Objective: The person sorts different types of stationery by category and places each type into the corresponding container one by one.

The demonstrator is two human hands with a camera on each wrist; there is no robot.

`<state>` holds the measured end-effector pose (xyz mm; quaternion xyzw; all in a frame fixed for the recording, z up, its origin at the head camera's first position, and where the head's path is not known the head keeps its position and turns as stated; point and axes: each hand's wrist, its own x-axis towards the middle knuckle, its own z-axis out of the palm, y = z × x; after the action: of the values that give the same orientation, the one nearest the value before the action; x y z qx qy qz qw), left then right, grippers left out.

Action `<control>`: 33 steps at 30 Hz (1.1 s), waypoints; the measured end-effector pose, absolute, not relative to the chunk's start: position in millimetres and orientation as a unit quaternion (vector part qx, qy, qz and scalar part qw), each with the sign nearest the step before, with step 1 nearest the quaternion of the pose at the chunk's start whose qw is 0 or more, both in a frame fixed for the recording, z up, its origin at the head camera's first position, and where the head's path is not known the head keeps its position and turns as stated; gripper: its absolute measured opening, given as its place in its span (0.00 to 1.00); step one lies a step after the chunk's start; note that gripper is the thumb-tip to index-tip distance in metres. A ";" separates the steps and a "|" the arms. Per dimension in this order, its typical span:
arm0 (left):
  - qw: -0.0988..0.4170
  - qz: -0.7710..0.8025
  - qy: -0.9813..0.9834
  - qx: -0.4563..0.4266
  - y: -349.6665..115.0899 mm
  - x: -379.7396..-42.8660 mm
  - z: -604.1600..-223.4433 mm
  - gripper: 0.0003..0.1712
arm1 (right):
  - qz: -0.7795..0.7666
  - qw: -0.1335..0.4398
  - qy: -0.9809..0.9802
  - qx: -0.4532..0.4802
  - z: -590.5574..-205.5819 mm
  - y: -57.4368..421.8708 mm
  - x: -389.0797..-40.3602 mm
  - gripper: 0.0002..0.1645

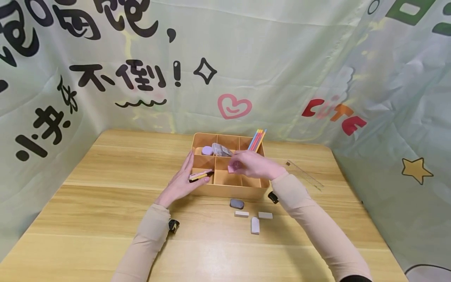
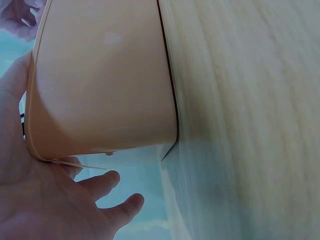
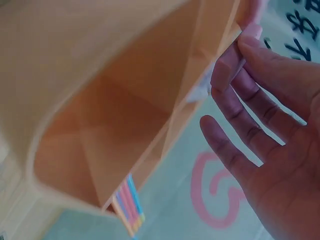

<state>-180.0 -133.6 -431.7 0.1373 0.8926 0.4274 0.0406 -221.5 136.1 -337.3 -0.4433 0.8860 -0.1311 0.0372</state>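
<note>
A tan compartment box (image 1: pixel 225 190) stands on the table. My left hand (image 1: pixel 181 182) rests at its left front corner, fingers spread along the left side and thumb by the front rim. Pens (image 1: pixel 201 176) lean in the front left compartment beside that thumb. Over the front middle compartment my right hand (image 1: pixel 248 162) pinches a small pink block (image 1: pixel 231 169) between thumb and index finger; the fingers partly hide it. In the right wrist view the other fingers (image 3: pixel 227 145) are extended, apart from the box wall.
Back compartments hold a purple round-lidded item (image 1: pixel 207 150), a clear-and-grey item (image 1: pixel 221 150) and several coloured pencils (image 1: pixel 257 140). In front lie a grey-blue oval piece (image 1: pixel 237 203) and white blocks (image 1: pixel 255 225). A transparent ruler (image 1: pixel 304 175) lies right of the box.
</note>
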 end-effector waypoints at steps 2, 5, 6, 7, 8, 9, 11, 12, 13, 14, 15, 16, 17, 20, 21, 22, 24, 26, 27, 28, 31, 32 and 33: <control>0.042 0.429 0.892 0.137 -133.8 -180.0 -431.7 0.64 | -0.120 0.050 0.883 -0.450 -341.3 128.5 -222.8 0.07; 0.045 0.432 0.890 0.135 -133.7 -179.7 -431.7 0.64 | -0.098 0.067 0.884 -0.453 -346.4 119.4 -225.5 0.06; 0.045 0.433 0.890 0.136 -133.7 -179.6 -431.6 0.64 | -0.091 0.073 0.886 -0.448 -347.8 117.0 -226.4 0.05; 0.046 0.433 0.890 0.135 -133.6 -179.4 -431.4 0.64 | -0.084 0.079 0.889 -0.443 -349.5 114.8 -227.7 0.05; 0.047 0.433 0.890 0.133 -133.6 -179.2 -431.2 0.64 | -0.078 0.083 0.891 -0.440 -351.1 112.8 -229.1 0.05; 0.046 0.433 0.890 0.133 -133.7 -179.0 -430.9 0.64 | -0.073 0.087 0.892 -0.437 -352.9 110.9 -230.5 0.05; 0.045 0.432 0.891 0.134 -134.0 -178.5 -430.3 0.64 | -0.064 0.100 0.894 -0.432 -356.5 107.2 -233.5 0.04; 0.045 0.432 0.891 0.135 -134.1 -178.2 -429.8 0.64 | -0.059 0.105 0.893 -0.434 -358.4 105.3 -234.9 0.03; 0.045 0.433 0.890 0.134 -134.0 -178.1 -429.5 0.64 | -0.054 0.111 0.892 -0.434 -360.2 103.4 -236.3 0.03; 0.044 0.432 0.891 0.135 -134.1 -178.0 -429.3 0.64 | -0.048 0.120 0.892 -0.433 -361.8 101.5 -237.3 0.04; 0.044 0.431 0.891 0.137 -134.1 -178.1 -429.3 0.64 | -0.040 0.128 0.892 -0.432 -363.3 99.9 -238.3 0.05; 0.044 0.431 0.891 0.137 -134.1 -178.2 -429.4 0.64 | -0.033 0.136 0.892 -0.431 -364.6 98.2 -239.0 0.05; 0.044 0.431 0.891 0.137 -134.0 -178.5 -429.4 0.64 | -0.025 0.142 0.891 -0.431 -366.0 96.8 -239.7 0.07; 0.043 0.429 0.891 0.139 -133.7 -178.5 -429.5 0.64 | -0.009 0.157 0.892 -0.423 -369.8 93.4 -240.9 0.10; 0.044 0.429 0.891 0.139 -133.7 -178.4 -429.5 0.64 | -0.005 0.159 0.893 -0.422 -371.0 92.5 -241.2 0.11; 0.044 0.429 0.892 0.139 -133.6 -178.3 -429.5 0.64 | -0.003 0.162 0.893 -0.419 -372.4 91.4 -241.5 0.10; 0.045 0.429 0.891 0.138 -133.3 -178.0 -429.5 0.64 | 0.000 0.169 0.897 -0.409 -375.0 89.9 -242.2 0.09; 0.046 0.429 0.891 0.137 -133.2 -177.9 -429.7 0.64 | 0.001 0.174 0.900 -0.399 -377.3 88.5 -242.8 0.07; 0.045 0.429 0.892 0.137 -133.3 -178.0 -429.8 0.64 | 0.002 0.175 0.902 -0.396 -378.4 87.9 -243.1 0.06; 0.045 0.429 0.892 0.136 -133.3 -178.0 -430.0 0.64 | 0.003 0.176 0.902 -0.393 -379.2 87.4 -243.5 0.06; 0.046 0.430 0.892 0.135 -133.6 -178.5 -430.6 0.64 | 0.004 0.176 0.903 -0.392 -380.9 86.1 -244.2 0.05; 0.046 0.430 0.891 0.135 -133.9 -178.7 -430.7 0.64 | 0.008 0.174 0.904 -0.391 -381.3 85.6 -243.9 0.05; 0.046 0.430 0.891 0.135 -134.1 -178.8 -430.7 0.64 | 0.013 0.172 0.904 -0.391 -382.0 85.0 -243.5 0.05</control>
<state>-178.8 -134.1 -430.7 0.1347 0.8914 0.4304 0.0457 -243.5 85.0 -382.0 -0.3907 0.9042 0.0127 0.1722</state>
